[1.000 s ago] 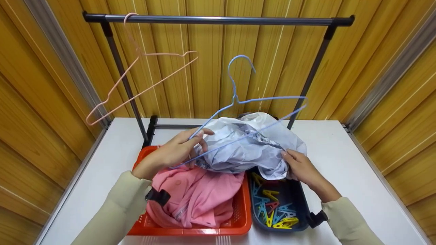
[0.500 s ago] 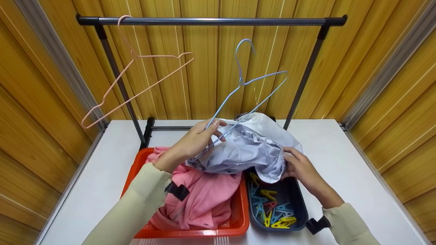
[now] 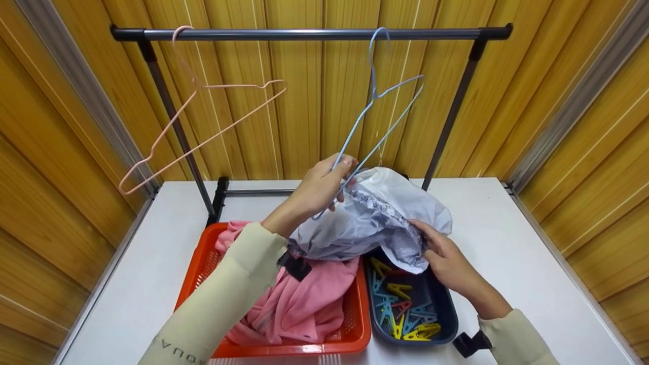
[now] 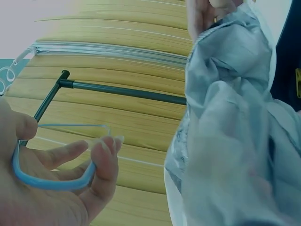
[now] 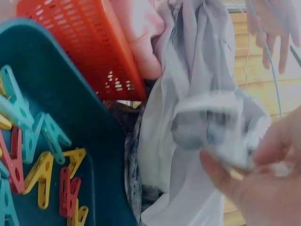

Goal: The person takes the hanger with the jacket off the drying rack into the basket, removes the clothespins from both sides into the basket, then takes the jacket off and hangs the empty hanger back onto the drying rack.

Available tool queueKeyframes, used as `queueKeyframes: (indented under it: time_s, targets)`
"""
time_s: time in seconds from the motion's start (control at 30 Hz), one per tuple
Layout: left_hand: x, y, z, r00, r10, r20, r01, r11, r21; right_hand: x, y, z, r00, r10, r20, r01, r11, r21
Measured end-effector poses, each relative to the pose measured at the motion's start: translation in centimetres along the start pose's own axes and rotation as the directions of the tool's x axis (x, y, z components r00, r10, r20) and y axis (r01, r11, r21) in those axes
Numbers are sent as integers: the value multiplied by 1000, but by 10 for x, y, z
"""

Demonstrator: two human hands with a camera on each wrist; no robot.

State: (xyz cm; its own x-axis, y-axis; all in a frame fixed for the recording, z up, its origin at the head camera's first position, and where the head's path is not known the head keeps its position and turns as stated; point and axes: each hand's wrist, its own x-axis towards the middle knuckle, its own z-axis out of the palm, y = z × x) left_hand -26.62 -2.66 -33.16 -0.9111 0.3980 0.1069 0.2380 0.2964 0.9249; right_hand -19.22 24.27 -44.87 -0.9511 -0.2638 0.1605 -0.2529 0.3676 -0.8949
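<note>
My left hand [image 3: 324,182] grips one end of a blue wire clothes hanger [image 3: 359,119], which tilts up to the right. In the head view its hook overlaps the rail; whether they touch I cannot tell. The left wrist view shows fingers curled about the blue hanger's end [image 4: 51,183]. A crumpled pale grey-white garment [image 3: 350,230] with a patterned inner edge lies to the right of that hand. My right hand [image 3: 451,261] pinches the garment's edge between thumb and fingers, seen close in the right wrist view, where the cloth [image 5: 188,169] is partly blurred.
A black rack rail [image 3: 284,34] spans the back, with a pink wire hanger [image 3: 233,126] hooked at its left. A red basket [image 3: 304,349] holds pink clothing [image 3: 309,304]. Beside it, a dark blue bin [image 3: 453,309] contains several coloured clothespins [image 3: 398,291].
My left hand has moved up and right with the blue hanger, its hook rising to rail height and its frame turning. The right hand has shifted its hold slightly along the garment's edge.
</note>
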Motion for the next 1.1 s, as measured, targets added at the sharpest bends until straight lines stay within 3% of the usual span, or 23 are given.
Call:
queueKeyframes:
  time_s: [0.17, 0.33, 0.53, 0.77, 0.97, 1.1]
  targets:
    - [14, 12, 6, 1000, -1, -17, 1, 1000, -9, -2, -2, 4, 999, -22, -29, 16, 982, -189]
    - [27, 21, 14, 999, -7, -31, 6, 999, -38, -3, 2, 8, 996, -88, -31, 69, 920, -386]
    - [37, 33, 23, 998, -28, -49, 25, 998, -55, -2, 4, 11, 993, -106, -42, 74, 879, -470]
    - [44, 41, 28, 998, -37, -59, 34, 998, -53, 0, 5, 16, 988, -85, -133, -9, 810, -586]
    - [50, 41, 31, 997, -57, -47, 57, 998, 1, 4, 6, 19, 982, -66, -175, -69, 743, -666]
    - [53, 39, 37, 997, -76, -22, 77, 996, 42, 7, 2, 18, 984, -23, -174, -101, 736, -669]
